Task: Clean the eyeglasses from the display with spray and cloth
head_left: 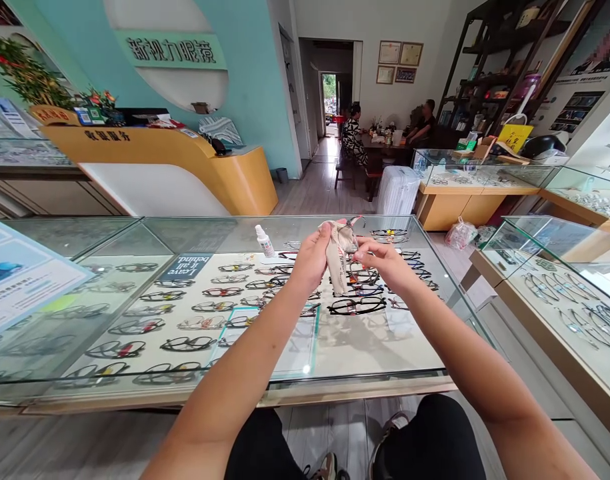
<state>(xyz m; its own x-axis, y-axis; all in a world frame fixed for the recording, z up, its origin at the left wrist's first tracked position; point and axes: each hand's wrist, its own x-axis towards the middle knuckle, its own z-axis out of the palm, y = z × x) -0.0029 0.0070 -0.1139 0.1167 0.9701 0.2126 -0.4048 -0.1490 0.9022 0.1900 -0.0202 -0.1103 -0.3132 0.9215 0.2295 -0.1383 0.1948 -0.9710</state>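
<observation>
Above the glass display case, my left hand [312, 257] is closed on a beige cleaning cloth [339, 267], which hangs down in folds. A pair of eyeglasses [355, 245] is partly wrapped in the cloth; a thin dark and reddish part shows above it. My right hand [385, 261] is on the right side of the eyeglasses, its thumb and fingers bent at their edge. The folds and my fingers hide most of the frame. To the left of my hands a small white spray bottle [265, 241] stands upright.
The glass display case [425, 381] before me holds rows of eyeglass frames [357, 305]. A printed sheet [22, 277] juts in at left. Another glass case [549, 313] stands at right. Farther back are a yellow counter [245, 177], a wrapped suitcase [399, 190] and two seated people [355, 137].
</observation>
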